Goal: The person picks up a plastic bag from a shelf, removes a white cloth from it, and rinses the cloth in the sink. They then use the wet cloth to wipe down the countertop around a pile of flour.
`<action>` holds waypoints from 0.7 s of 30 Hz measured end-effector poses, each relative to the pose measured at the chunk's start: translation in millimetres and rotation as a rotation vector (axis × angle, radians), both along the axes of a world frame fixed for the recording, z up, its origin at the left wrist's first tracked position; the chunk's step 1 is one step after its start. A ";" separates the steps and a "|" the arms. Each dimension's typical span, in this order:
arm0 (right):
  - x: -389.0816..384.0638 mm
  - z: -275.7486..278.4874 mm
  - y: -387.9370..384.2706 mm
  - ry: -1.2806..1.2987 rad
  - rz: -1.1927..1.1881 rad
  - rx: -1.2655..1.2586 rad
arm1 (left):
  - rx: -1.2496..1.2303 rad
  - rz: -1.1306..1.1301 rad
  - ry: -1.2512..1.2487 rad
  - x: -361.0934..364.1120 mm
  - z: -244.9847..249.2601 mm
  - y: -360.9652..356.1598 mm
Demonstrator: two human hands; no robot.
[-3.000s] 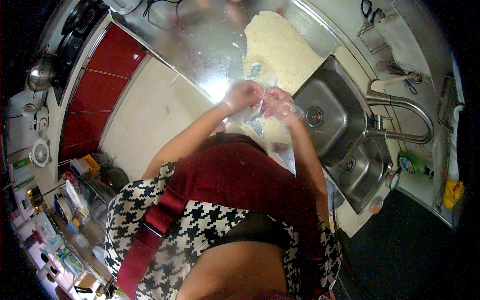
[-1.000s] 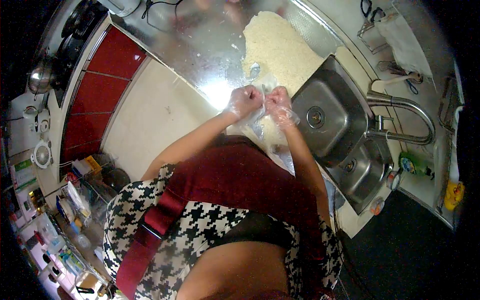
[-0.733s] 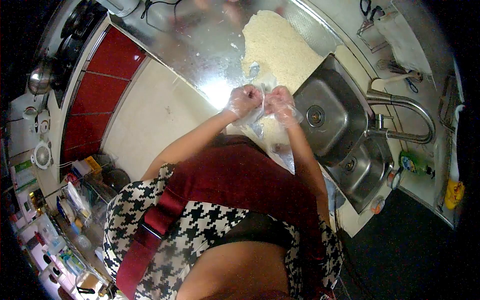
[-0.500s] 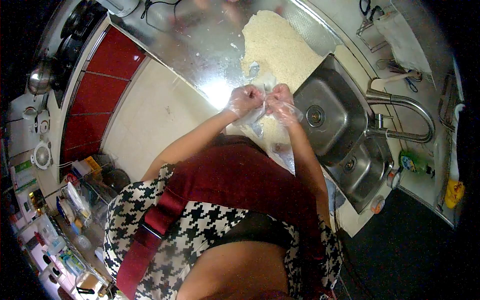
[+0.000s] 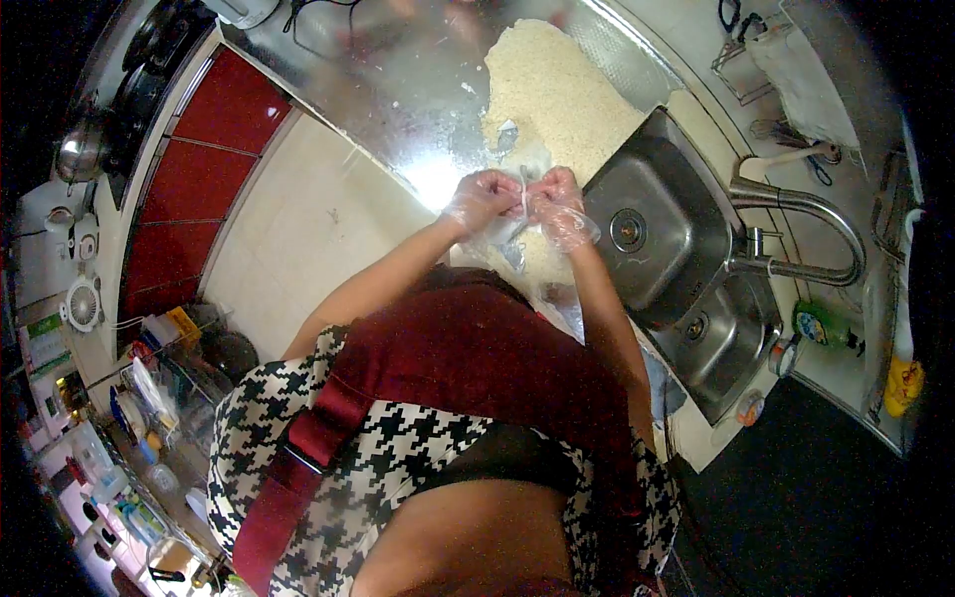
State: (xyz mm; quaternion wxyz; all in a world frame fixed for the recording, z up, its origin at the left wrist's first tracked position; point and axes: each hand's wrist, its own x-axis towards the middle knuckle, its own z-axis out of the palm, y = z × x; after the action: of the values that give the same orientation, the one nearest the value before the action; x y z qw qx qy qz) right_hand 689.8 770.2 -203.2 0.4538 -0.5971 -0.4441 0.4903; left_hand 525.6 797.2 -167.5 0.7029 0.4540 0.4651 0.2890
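Note:
My left hand (image 5: 484,198) and my right hand (image 5: 559,206) meet over the counter near its front edge, both in clear plastic disposable gloves. A thin white strip (image 5: 524,185) stands upright between the pinched fingertips of the two hands. Loose clear plastic crumples below the fingers, around the left wrist and right cuff. Beneath and beyond the hands spreads a pale, grainy, cream-coloured layer (image 5: 557,85) with an uneven edge, and shiny metal shows through a gap in it. What exactly the fingertips grip is partly hidden by the gloves.
To the right is a double steel sink (image 5: 662,194) with a curved faucet (image 5: 831,214). The shiny metal counter (image 5: 398,90) runs away to the upper left, with a black cord (image 5: 323,8) at its far end. Red cabinet fronts (image 5: 204,154) stand left, across the pale floor (image 5: 298,214).
The hands stay in nearly the same place. My left fingers have shifted slightly, and the white strip now shows more clearly between the fingertips.

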 end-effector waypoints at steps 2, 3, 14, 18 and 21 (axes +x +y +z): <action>-0.8 3.0 -0.9 0.141 -0.004 -0.019 | -0.011 -0.008 -0.007 -1.2 -1.0 2.5; 0.0 4.3 -0.9 0.145 0.054 -0.006 | -0.021 -0.016 -0.015 -2.5 -0.8 3.5; -10.5 17.0 2.3 -0.347 0.029 0.076 | 0.302 -0.119 0.262 -3.9 3.7 6.2; -11.0 12.6 1.1 -0.346 0.035 0.104 | 0.339 -0.106 0.257 -1.5 -2.7 5.5; -10.7 8.3 -0.2 -0.292 0.045 0.136 | 0.228 -0.166 0.242 -0.2 -10.5 8.0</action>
State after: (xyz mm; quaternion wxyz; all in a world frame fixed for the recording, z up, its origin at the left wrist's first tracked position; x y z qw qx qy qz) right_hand 679.1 770.0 -194.9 0.4125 -0.6199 -0.5507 0.3772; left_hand 525.4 805.2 -178.0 0.6074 0.5988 0.4714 0.2242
